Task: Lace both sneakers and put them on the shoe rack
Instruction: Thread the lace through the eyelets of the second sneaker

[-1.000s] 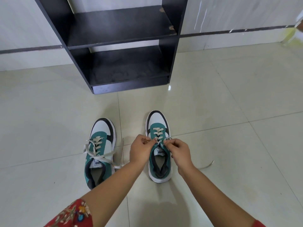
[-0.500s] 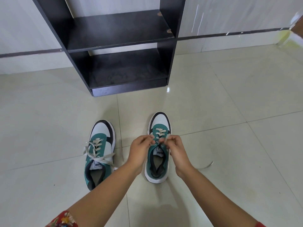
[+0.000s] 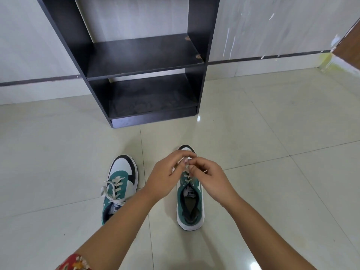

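Note:
Two green, white and black sneakers stand on the tiled floor, toes toward the rack. The right sneaker (image 3: 190,207) lies under my hands. My left hand (image 3: 166,175) and my right hand (image 3: 208,177) meet above its front, fingers pinched on its white lace (image 3: 186,171). The hands hide the toe and the upper eyelets. The left sneaker (image 3: 120,184) stands apart to the left, its white lace loose and hanging over the side. A black shoe rack (image 3: 144,61) with two bare shelves stands ahead against the wall.
Pale glossy floor tiles (image 3: 272,172) surround the shoes. A white wall with a dark stripe runs behind the rack. A brown door edge (image 3: 350,45) shows at the far right.
Both hands have risen from the tongue area toward the toe of the right sneaker, pulling the lace up. The view has tilted up, showing more of the rack.

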{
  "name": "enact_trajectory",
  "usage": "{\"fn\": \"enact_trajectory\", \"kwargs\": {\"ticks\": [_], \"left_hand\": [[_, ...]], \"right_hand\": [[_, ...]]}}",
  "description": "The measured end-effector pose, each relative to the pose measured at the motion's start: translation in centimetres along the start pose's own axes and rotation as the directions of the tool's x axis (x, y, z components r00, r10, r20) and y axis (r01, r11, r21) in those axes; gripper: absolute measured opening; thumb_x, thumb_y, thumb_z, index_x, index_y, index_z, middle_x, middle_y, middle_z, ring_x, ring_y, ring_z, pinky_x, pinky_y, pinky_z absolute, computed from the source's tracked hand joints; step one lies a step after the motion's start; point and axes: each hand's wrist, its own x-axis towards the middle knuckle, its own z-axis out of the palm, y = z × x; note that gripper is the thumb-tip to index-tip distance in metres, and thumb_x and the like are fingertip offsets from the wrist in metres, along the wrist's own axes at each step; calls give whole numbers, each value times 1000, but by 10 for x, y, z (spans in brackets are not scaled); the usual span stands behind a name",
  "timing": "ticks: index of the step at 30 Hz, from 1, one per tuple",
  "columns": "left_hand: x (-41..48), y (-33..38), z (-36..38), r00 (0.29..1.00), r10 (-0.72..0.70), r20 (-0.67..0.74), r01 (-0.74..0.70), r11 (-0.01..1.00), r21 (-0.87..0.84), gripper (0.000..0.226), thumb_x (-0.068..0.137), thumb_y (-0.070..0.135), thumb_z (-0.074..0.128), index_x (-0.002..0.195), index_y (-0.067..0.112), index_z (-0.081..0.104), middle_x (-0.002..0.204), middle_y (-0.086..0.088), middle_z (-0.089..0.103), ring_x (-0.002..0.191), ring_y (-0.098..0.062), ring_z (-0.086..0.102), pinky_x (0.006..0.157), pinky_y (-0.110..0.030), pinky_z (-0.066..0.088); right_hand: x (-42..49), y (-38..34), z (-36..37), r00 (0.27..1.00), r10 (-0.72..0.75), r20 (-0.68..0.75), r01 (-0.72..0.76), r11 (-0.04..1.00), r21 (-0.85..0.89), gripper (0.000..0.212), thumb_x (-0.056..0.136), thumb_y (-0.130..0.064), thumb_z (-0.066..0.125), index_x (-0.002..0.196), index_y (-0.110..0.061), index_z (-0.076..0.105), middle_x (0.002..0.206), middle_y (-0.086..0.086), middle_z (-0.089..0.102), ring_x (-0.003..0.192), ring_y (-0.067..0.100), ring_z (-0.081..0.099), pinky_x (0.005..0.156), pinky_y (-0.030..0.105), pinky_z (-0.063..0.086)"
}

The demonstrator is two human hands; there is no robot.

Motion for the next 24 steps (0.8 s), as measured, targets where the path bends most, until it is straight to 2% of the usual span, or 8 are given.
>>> {"fn": "enact_trajectory", "kwargs": {"ticks": [5, 7, 10, 13, 15, 19, 22, 24], "left_hand": [[-4, -12, -4, 984, 179, -8, -153, 865, 477, 28, 92, 19, 46, 115, 30, 57, 114, 14, 65, 78, -10, 56, 74, -30, 48], [-7, -16, -3, 985, 147, -87, -98, 904, 416, 29, 90, 11, 47, 111, 28, 58, 110, 11, 66, 78, -9, 56, 73, -30, 51], [-11, -12, -2, 965, 82, -249, -26, 975, 219, 24, 92, 7, 49, 103, 23, 62, 101, 10, 68, 82, 0, 59, 76, -18, 48], [-13, -2, 3, 981, -20, -195, 1, 995, -100, 26, 91, 0, 48, 101, 20, 63, 104, 6, 68, 106, -8, 61, 94, -20, 46], [-15, 4, 9, 996, -67, -67, 45, 957, -286, 33, 88, -8, 45, 103, 20, 56, 112, 2, 64, 111, -11, 59, 93, -18, 46], [-17, 4, 16, 997, -61, 47, 74, 940, -334, 35, 85, -15, 38, 106, 13, 39, 115, 3, 52, 110, 3, 54, 93, -17, 44], [-17, 2, 13, 996, -80, -51, 56, 926, -373, 40, 87, -11, 38, 105, 25, 40, 113, 4, 55, 112, 5, 50, 84, -23, 48], [-17, 1, 11, 991, -86, -103, 36, 909, -415, 43, 88, -10, 38, 108, 27, 43, 123, 2, 55, 125, -2, 45, 93, -31, 48]], "right_hand": [[-12, 4, 2, 998, -2, -63, 2, 1000, -10, 8, 88, -18, 60, 87, -26, 57, 68, -2, 56, 61, 12, 49, 64, 28, 43], [-17, 7, 2, 994, -61, -93, 52, 994, -93, 10, 86, -20, 63, 80, -20, 55, 73, -2, 60, 68, 15, 53, 68, 29, 46], [-18, 15, 1, 983, -143, -115, 81, 901, -426, 15, 86, -29, 60, 75, -20, 60, 78, -8, 62, 82, 15, 52, 71, 24, 43], [-14, 16, 3, 982, -183, -43, 125, 806, -579, 12, 87, -27, 53, 85, -22, 64, 86, -11, 65, 87, 17, 47, 75, 30, 42], [-12, 14, 7, 985, -169, 36, 165, 853, -494, 12, 87, -20, 53, 90, -22, 64, 91, -12, 66, 93, 16, 45, 78, 26, 41], [-8, 5, 11, 998, -38, 51, 48, 975, -215, 23, 83, -4, 57, 92, -22, 68, 90, -20, 64, 94, -6, 46, 73, 7, 38], [-6, 2, 8, 986, 95, -136, -68, 979, 193, 17, 86, 0, 56, 86, -14, 66, 81, -12, 65, 77, 1, 58, 74, 17, 43], [-3, 1, 2, 950, 170, -262, -57, 919, 390, 20, 89, 2, 51, 89, -15, 62, 86, -1, 64, 73, 10, 61, 74, 25, 47]]}}
